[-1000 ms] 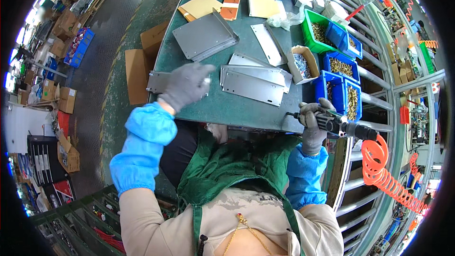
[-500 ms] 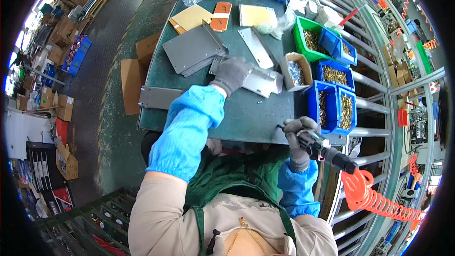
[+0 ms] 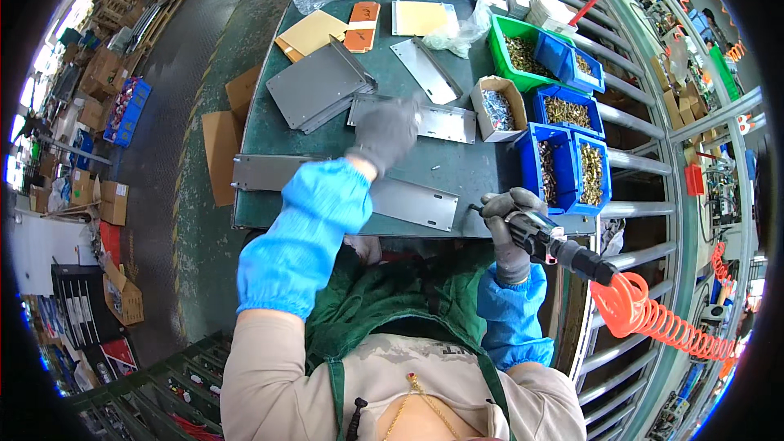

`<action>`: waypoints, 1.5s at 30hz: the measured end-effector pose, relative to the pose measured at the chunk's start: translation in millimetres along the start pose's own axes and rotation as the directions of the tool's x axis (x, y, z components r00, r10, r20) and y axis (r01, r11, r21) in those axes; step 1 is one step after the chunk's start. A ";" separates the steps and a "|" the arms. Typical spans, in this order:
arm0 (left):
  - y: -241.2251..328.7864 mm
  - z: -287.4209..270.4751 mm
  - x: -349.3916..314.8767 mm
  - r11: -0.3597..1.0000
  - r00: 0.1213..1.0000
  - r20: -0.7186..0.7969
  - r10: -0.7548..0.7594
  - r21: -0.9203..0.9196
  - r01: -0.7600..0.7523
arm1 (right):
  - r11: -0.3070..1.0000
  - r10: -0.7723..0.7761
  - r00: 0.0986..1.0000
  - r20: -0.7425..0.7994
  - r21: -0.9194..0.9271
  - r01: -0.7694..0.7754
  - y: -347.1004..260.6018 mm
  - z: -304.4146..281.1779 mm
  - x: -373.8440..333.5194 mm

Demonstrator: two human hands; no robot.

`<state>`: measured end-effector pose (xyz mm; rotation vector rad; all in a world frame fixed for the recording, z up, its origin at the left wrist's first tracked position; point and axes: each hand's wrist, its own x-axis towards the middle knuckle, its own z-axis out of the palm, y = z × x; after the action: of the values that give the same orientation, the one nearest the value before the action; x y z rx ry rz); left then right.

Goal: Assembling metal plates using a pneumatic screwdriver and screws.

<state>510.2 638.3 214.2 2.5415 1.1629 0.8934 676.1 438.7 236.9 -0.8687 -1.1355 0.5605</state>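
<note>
The near plate (image 3: pixel 415 202) lies flat by the front edge of the green table (image 3: pixel 482 165), its left part hidden behind the blue sleeve (image 3: pixel 314 200). The left plate (image 3: pixel 273 170) shows on the other side of that sleeve; whether the two touch cannot be told. The back plate (image 3: pixel 447 124) lies farther in, partly covered by the left hand (image 3: pixel 386 137). These thin grey metal sheets look stiff and fairly light, smooth enough to slide, not fragile but perhaps sharp-rimmed. The long edges would probably give the surest hold, clear of the holes at the ends. The left hand is blurred, so whether its fingers pinch the back plate cannot be told; the right hand (image 3: pixel 513 233) is wrapped around a screwdriver (image 3: pixel 543 238). Half a second ago no plate showed where the near plate lies; a second ago two plates overlapped farther in, where one shows now. The right hand holds the screwdriver as it did then
</note>
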 end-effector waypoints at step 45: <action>-9.7 8.0 -5.9 0.953 0.960 0.241 0.144 0.227 -0.201 | 0.999 0.011 0.999 0.039 -0.047 -0.009 1.8 -7.5 1.4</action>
<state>506.1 640.8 201.2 2.8936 1.0546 0.5017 683.7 438.5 234.9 -0.9079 -1.1846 0.5633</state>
